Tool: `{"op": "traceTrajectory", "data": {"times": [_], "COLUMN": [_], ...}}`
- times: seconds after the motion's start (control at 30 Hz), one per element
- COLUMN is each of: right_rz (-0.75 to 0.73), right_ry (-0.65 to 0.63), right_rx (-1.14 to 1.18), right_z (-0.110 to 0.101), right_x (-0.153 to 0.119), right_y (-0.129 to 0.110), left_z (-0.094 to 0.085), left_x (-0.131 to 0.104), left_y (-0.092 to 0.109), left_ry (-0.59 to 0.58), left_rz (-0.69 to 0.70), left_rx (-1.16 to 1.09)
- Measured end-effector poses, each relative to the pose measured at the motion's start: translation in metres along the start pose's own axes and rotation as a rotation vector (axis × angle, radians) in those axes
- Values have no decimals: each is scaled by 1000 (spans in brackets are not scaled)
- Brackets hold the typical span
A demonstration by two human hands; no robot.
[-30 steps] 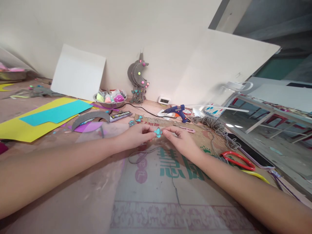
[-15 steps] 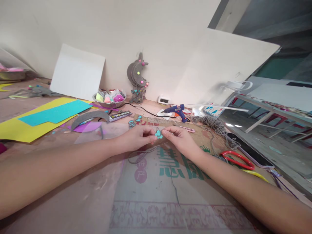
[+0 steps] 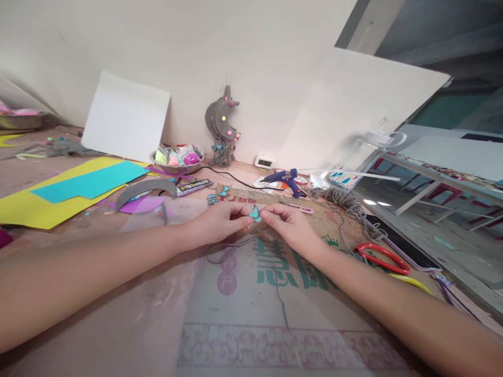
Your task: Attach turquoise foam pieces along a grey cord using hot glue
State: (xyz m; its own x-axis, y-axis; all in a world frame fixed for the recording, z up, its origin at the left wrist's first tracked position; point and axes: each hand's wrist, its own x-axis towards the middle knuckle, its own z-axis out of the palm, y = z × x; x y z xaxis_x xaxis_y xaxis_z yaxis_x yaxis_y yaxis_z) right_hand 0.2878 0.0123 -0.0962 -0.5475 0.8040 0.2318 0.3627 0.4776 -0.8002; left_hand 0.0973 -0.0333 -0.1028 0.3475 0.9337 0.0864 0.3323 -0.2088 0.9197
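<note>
A small turquoise butterfly cutout (image 3: pixel 255 214) is pinched between my two hands, above the printed cardboard. My left hand (image 3: pixel 225 222) grips its left side between thumb and fingers. From the right, my right hand (image 3: pixel 288 222) closes thumb and forefinger at its other edge. Grey cord (image 3: pixel 228 252) loops beneath my hands on the clear sheet, and a thin strand trails toward me. Just beyond my hands lie more turquoise butterflies (image 3: pixel 223 191) and a pink-handled cutter (image 3: pixel 302 209).
A blue glue gun (image 3: pixel 288 180) lies behind my right hand. To the right are a grey cord bundle (image 3: pixel 346 203), red-handled scissors (image 3: pixel 383 258) and a phone (image 3: pixel 404 243). At left are turquoise (image 3: pixel 90 181) and yellow sheets (image 3: pixel 35 217); a bowl (image 3: pixel 176 168) stands behind. A grey moon ornament (image 3: pixel 223 123) hangs at the wall.
The fingers of my right hand have moved slightly over the butterfly's right side, and my left thumb has shifted a little against it. Everything else looks the same.
</note>
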Motion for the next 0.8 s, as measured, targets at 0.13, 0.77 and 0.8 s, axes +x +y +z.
{"op": "traceTrajectory", "data": {"times": [0.13,0.77,0.8], "right_rz": [-24,-218,-220], "right_ry": [1,-51,-43], "right_rx": [3,-148,-153], "right_z": [-1,1,1], "right_x": [1,-9,-8], "right_y": [2,-14,-13], "left_z": [-1,-5,-5], "left_x": [0,2,2], "left_y": [-1,0,1], "left_ry": [24,133,140], "left_rz": [23,360,325], "left_rx": [17,341,309]}}
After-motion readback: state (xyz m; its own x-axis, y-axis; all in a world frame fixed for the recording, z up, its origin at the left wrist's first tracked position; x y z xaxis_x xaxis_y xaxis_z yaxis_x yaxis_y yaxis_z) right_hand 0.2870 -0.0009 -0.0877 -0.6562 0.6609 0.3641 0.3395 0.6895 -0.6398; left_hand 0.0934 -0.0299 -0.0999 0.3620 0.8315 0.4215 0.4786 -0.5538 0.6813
